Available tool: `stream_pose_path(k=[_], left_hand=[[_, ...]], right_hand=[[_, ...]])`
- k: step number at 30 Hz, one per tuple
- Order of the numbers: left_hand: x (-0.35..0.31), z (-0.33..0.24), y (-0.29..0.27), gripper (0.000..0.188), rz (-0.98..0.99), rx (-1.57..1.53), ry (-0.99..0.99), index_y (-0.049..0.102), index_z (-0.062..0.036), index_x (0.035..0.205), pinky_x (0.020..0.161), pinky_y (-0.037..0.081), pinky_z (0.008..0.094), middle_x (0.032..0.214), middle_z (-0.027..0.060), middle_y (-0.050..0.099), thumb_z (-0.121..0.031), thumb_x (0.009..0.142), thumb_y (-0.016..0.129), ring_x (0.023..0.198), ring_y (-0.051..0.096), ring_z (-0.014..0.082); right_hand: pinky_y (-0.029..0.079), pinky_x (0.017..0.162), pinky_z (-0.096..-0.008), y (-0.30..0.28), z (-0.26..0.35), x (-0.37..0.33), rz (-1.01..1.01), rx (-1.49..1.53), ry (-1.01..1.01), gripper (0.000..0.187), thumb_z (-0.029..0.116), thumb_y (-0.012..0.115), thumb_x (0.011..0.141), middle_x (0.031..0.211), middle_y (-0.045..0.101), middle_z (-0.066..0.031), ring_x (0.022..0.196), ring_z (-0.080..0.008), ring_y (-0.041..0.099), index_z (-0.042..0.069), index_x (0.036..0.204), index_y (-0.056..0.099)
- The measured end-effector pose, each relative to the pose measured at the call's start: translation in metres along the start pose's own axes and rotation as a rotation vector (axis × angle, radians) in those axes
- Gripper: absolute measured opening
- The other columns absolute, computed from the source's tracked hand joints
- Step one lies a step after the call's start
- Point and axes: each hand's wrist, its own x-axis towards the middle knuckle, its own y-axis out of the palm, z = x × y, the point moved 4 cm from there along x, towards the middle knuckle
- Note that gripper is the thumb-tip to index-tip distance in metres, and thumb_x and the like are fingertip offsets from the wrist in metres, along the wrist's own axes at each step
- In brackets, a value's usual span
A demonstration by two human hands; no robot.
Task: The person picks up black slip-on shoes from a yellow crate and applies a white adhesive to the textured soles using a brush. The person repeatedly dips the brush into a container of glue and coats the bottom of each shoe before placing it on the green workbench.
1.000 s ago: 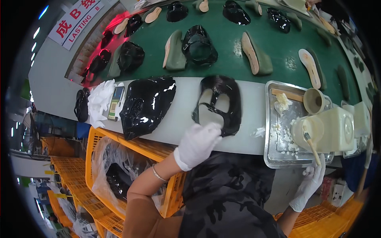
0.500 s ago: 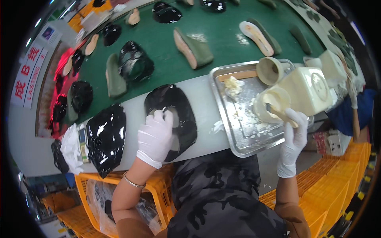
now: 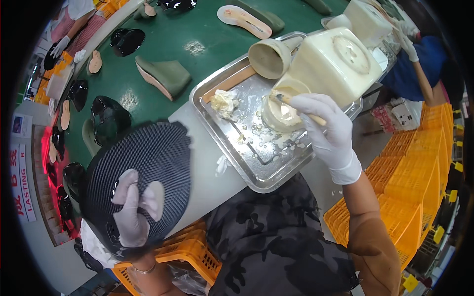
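My left hand point(image 3: 131, 224), in a white glove, holds up a black shoe upper point(image 3: 165, 163), its ribbed face toward me. A pale rounded shape by those fingers may be a thumb or a small piece; I cannot tell. My right hand point(image 3: 326, 130), also gloved, is closed on a brush point(image 3: 316, 119) with a wooden handle. The brush end is at the mouth of a round pot point(image 3: 276, 118) of cream-coloured paste. This pot stands in a metal tray point(image 3: 227, 163) spattered with paste, beside a crumpled, paste-smeared wad point(image 3: 224, 103).
An empty beige cup point(image 3: 269, 58) and a large cream container point(image 3: 340, 64) stand by the pot. Green wedge lasts point(image 3: 170, 76) and black uppers point(image 3: 109, 118) lie on the green belt point(image 3: 197, 24). Orange crates point(image 3: 395, 172) stand at right. Other people work at far left and right.
My left hand has lifted the black upper off the white table edge and turned its ribbed face to me. My right hand keeps the brush at the pot. The view has swung right.
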Motion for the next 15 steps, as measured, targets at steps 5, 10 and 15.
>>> stream_pose_path(k=[5, 10, 15], left_hand=[[0.005, -0.003, 0.077, 0.028, 0.167, 0.858, 1.164, 0.050, 0.0031, 0.107, 0.076, 0.049, 0.0284, 0.109, 0.0159, 0.057, -0.006, 0.082, 0.057, 0.091, 0.060, 0.0235], [0.010, 0.017, 0.105, 0.029, 0.550, 0.355, 0.542, 0.052, -0.0001, 0.113, 0.065, 0.049, 0.0233, 0.123, 0.0174, 0.047, 0.007, 0.087, 0.044, 0.082, 0.059, 0.0178], [0.014, 0.033, 0.142, 0.039, 0.657, -0.389, -0.458, 0.045, 0.0022, 0.123, 0.068, 0.051, 0.0287, 0.122, 0.0178, 0.043, 0.009, 0.085, 0.037, 0.061, 0.056, 0.0174]], right_hand=[[0.050, 0.072, -0.0278, 0.005, -0.010, 0.000, 0.100, 0.153, 0.083, 0.019, 0.002, 0.057, 0.083, 0.093, 0.064, -0.0084, 0.082, -0.0216, 0.064, 0.004, 0.102, 0.059], [0.050, 0.071, -0.0250, -0.010, -0.018, -0.005, -0.031, 0.390, 0.201, 0.018, 0.010, 0.051, 0.091, 0.093, 0.064, -0.0099, 0.079, -0.0151, 0.064, -0.003, 0.103, 0.055], [0.051, 0.071, -0.0251, -0.021, -0.014, 0.008, -0.083, 0.438, 0.062, 0.022, 0.014, 0.051, 0.091, 0.094, 0.063, -0.0118, 0.081, -0.0167, 0.064, -0.004, 0.104, 0.053]])
